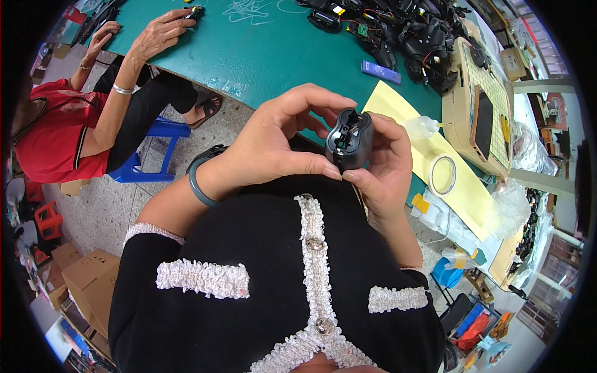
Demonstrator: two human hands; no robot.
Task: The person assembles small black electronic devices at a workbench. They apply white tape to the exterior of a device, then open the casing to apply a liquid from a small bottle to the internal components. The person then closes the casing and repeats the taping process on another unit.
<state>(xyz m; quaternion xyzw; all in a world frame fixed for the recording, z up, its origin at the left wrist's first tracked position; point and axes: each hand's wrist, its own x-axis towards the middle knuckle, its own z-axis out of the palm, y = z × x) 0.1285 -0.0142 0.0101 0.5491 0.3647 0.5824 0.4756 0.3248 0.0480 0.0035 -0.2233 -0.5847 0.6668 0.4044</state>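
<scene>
A small black plastic housing (359, 146) with a rounded, two-lobed end and an open slot sits between my hands, just off the table's near edge. My left hand (267, 146) grips its left side, with the thumb under the near end and the fingers curled around the far side. From the right, my right hand (390, 161) closes on it, its thumb tip close to the left thumb. Something lighter and metallic shows inside the slot, too small to name.
Across the green table (249, 68), a co-worker's hand (163, 34) holds a small dark part. Black housings with wires (423, 46) are heaped at the far right. Nearer lie a blue-purple box (380, 71), yellow paper (382, 99), a clear bottle (421, 127), a tape roll (431, 176) and a phone (483, 121).
</scene>
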